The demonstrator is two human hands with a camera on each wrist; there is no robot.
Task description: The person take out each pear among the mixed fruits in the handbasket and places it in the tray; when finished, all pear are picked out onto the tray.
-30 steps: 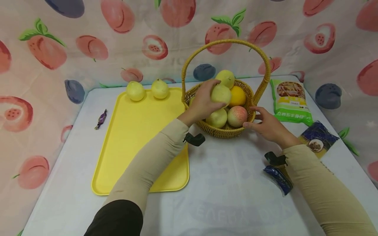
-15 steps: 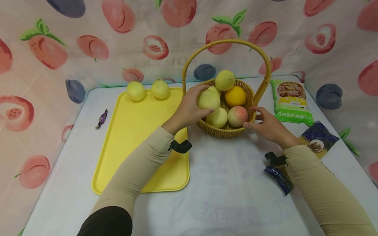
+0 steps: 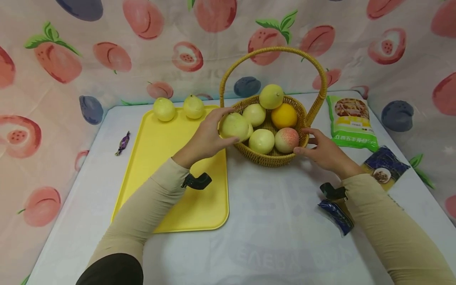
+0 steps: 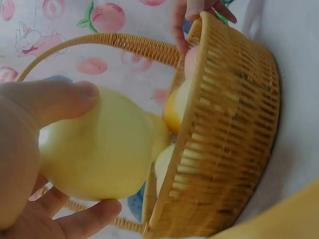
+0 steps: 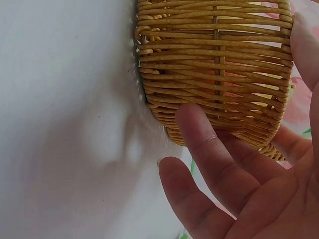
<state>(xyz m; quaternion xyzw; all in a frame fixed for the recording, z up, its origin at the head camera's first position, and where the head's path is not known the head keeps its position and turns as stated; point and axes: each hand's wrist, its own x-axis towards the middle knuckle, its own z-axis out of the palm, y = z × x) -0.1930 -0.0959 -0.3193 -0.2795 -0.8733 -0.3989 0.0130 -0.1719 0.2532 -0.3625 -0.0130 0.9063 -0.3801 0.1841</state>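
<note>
My left hand grips a pale yellow-green, pear-like fruit at the left rim of the wicker basket. In the left wrist view, thumb and fingers curl round this fruit, which is above the basket's rim. My right hand holds the basket's right side. Its thumb is at the rim and its fingers lie against the woven wall in the right wrist view. Inside the basket are a peach, an orange and several yellow-green fruits.
Left of the basket lies a yellow tray with two yellow-green fruits at its far edge. A purple wrapped candy is beyond its left side. On the right lie a green food bag and dark blue packets. The basket's handle arches high.
My left hand has moved left with the yellow-green fruit, from over the middle of the basket to its left rim. The right hand stays on the basket.
</note>
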